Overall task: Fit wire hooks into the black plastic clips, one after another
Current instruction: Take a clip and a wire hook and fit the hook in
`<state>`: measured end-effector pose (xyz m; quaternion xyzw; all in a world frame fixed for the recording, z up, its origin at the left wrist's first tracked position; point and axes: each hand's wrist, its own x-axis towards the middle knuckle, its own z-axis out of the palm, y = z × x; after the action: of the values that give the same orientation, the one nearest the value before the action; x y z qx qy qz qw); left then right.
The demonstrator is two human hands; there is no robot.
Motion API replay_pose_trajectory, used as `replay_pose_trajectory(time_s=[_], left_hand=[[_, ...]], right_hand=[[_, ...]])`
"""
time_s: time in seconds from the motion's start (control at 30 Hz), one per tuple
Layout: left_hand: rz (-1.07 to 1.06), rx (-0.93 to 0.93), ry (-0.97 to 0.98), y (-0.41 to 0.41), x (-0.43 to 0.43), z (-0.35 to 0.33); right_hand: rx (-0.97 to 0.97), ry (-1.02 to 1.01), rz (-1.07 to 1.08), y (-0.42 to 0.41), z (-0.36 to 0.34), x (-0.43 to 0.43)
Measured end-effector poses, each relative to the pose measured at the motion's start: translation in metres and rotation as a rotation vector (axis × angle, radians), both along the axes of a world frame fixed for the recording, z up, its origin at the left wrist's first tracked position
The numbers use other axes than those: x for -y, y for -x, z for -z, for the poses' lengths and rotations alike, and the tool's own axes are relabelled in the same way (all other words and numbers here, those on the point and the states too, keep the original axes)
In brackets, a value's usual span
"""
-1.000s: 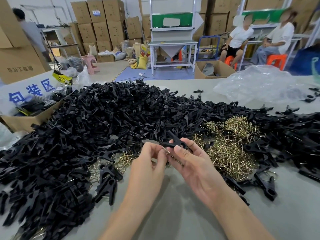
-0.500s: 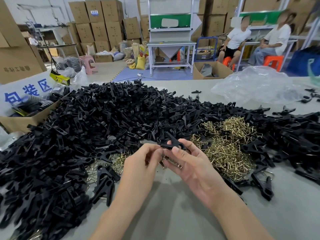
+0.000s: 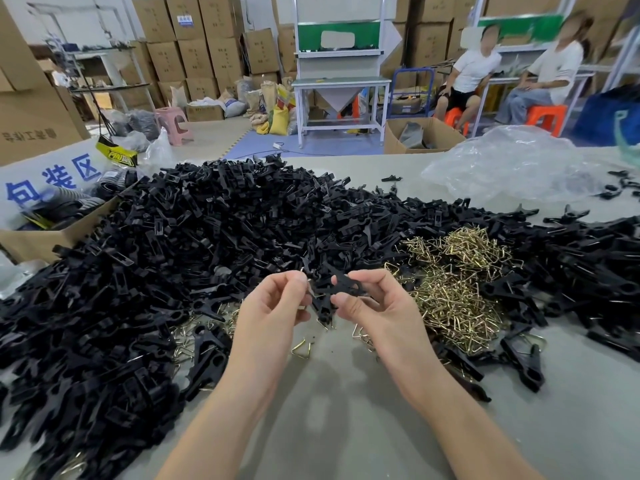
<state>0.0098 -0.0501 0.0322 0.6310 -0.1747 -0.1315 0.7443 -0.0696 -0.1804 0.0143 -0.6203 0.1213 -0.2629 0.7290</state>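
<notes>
A black plastic clip (image 3: 346, 286) is pinched between thumb and fingers of my right hand (image 3: 374, 306), just above the table. My left hand (image 3: 277, 306) pinches a thin wire hook (image 3: 306, 273) at the clip's left end; most of the hook is hidden by my fingertips. Behind both hands spreads a large heap of black clips (image 3: 214, 237). A pile of brass-coloured wire hooks (image 3: 453, 289) lies to the right of my right hand. One loose hook (image 3: 302, 348) lies on the table between my wrists.
The grey table (image 3: 346, 427) continues toward me. A cardboard box (image 3: 52, 233) stands at the left edge, and a crumpled clear plastic bag (image 3: 512, 164) at the back right. More clips (image 3: 595, 258) lie to the right. Two people sit beyond the table.
My hands have drawn slightly apart. The clip has turned in my right hand, and my left fingers now hold the hook at the clip's left end.
</notes>
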Motion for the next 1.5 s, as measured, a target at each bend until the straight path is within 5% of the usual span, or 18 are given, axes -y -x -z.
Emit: replay_pose_trajectory(time_s=[0.47, 0.7, 0.77, 0.9, 1.5], left_hand=[[0.082, -0.134, -0.028, 0.005, 0.003, 0.0], [-0.029, 0.287, -0.418, 0.009, 0.003, 0.011], [0.02, 0.196, -0.396, 0.013, 0.007, 0.013], [0.266, -0.286, -0.039, 0.017, 0.012, 0.001], [0.247, -0.299, -0.13, 0.018, 0.015, 0.007]], right_hand=[[0.019, 0.127, -0.009, 0.0, 0.002, -0.002], [-0.103, 0.37, 0.03, 0.0, 0.009, -0.007], [-0.092, 0.475, 0.068, 0.0, 0.011, -0.009], [-0.005, 0.582, 0.051, 0.0, 0.009, -0.013], [-0.07, 0.687, -0.052, 0.001, 0.013, -0.011]])
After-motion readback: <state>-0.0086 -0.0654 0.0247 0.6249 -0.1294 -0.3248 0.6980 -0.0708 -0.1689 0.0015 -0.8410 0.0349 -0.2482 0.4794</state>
